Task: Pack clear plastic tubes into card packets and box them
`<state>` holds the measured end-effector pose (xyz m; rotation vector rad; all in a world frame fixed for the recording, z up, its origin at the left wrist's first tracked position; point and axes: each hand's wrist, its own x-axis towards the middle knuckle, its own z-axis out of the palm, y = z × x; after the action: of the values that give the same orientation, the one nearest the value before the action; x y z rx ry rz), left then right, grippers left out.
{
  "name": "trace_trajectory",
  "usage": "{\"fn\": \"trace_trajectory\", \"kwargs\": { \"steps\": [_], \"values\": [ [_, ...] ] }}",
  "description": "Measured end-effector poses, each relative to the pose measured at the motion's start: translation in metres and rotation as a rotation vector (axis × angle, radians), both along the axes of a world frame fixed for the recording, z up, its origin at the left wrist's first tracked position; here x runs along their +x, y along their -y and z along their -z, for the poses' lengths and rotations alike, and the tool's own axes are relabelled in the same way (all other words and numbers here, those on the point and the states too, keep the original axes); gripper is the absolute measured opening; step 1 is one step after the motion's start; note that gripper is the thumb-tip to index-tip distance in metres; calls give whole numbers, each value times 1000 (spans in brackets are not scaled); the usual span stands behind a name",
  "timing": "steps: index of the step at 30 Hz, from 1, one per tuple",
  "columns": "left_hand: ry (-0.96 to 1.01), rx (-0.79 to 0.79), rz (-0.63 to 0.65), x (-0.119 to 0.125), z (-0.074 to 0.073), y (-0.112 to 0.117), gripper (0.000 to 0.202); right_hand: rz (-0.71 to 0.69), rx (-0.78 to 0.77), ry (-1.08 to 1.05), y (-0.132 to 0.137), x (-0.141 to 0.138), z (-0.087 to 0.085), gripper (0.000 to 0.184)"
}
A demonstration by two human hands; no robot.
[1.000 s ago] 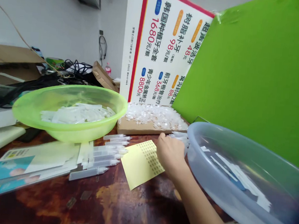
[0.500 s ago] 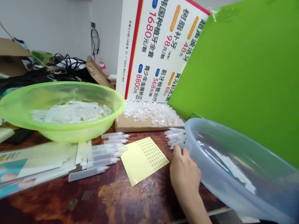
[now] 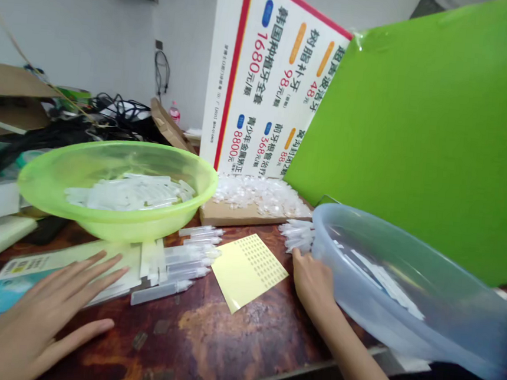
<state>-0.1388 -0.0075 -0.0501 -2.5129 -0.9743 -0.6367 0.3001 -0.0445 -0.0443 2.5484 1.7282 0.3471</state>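
Note:
My left hand (image 3: pixel 47 320) is open at the lower left, fingers spread over the printed sheets (image 3: pixel 28 280). My right hand (image 3: pixel 314 278) is beside the blue basin (image 3: pixel 390 249), its fingers curled and the index fingertip at a pile of pointed plastic tubes (image 3: pixel 298 235). Whatever its fingers may hold is hidden. Between the hands lies a yellow sticker sheet (image 3: pixel 246 272), with rows of small dots on its right half. More clear tubes (image 3: pixel 188 255) lie left of the sheet, with one tube (image 3: pixel 162 291) in front of them.
A green-yellow basin (image 3: pixel 143 228) at the left holds white tubes (image 3: pixel 133 194). Behind, small clear pieces (image 3: pixel 262 194) cover a cardboard tray (image 3: pixel 242 215). A printed board (image 3: pixel 227 81) and a green panel (image 3: pixel 401 126) stand at the back. White strips (image 3: pixel 387 284) lie in the blue basin.
My left hand has come into view from the lower left, over the printed sheets. My right hand stays by the tube pile, lower and more curled. The view has shifted slightly.

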Motion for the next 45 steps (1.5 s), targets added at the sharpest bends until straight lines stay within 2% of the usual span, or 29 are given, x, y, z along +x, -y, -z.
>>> {"fn": "trace_trajectory", "kwargs": {
  "steps": [2, 4, 8, 11, 13, 15, 17, 19, 22, 26, 27, 29, 31, 32, 34, 36, 39, 42, 45],
  "values": [
    [-48, 12, 4, -5, 7, -3, 51, -125, -34, 20, 0, 0, 1, 33],
    [-23, 35, 33, -6, 7, 0, 41, -245, -53, 37, 1, -4, 2, 38],
    [22, 58, 80, -3, -12, 13, 37, -373, -26, 41, 8, -13, 2, 48],
    [-51, 105, 4, 0, -22, 17, 44, -468, 177, -36, 15, -17, -3, 40],
    [-80, 133, -68, -1, -20, 15, 53, -568, 394, -115, 18, -20, -13, 32],
    [-91, 130, -88, -5, -12, 12, 52, -697, 582, -235, 18, -28, -28, 26],
    [-109, 124, -73, -9, -5, 10, 42, -856, 671, -436, 14, -40, -44, 20],
    [-129, 163, -58, -12, -7, 10, 40, -994, 670, -664, 8, -54, -58, 17],
    [-54, 345, -84, -4, -26, 17, 32, -1148, 622, -925, -3, -76, -68, 15],
    [171, 513, -216, 40, -66, 35, 13, -1293, 624, -1090, -15, -102, -66, 16],
    [266, 543, -238, 56, -76, 40, 12, -1309, 668, -1104, -16, -108, -65, 18],
    [496, 481, -280, 86, -96, 45, 17, -1318, 799, -1110, -18, -120, -66, 21],
    [653, 497, -248, 110, -116, 43, 20, -1324, 940, -1100, -20, -128, -70, 26],
    [695, 596, -213, 120, -124, 38, 20, -1330, 1001, -1087, -21, -130, -71, 28],
    [654, 792, -108, 131, -134, 24, 31, -1342, 1114, -1046, -24, -130, -73, 33],
    [549, 814, 4, 135, -133, 7, 38, -1345, 1199, -996, -27, -124, -71, 39],
    [490, 586, 78, 135, -114, -17, 31, -1384, 1242, -885, -25, -113, -64, 45],
    [448, 356, 117, 132, -95, -30, 17, -1437, 1273, -741, -19, -106, -60, 50],
    [398, 285, 174, 128, -87, -35, 17, -1448, 1267, -651, -17, -105, -58, 51]
  ]
}}
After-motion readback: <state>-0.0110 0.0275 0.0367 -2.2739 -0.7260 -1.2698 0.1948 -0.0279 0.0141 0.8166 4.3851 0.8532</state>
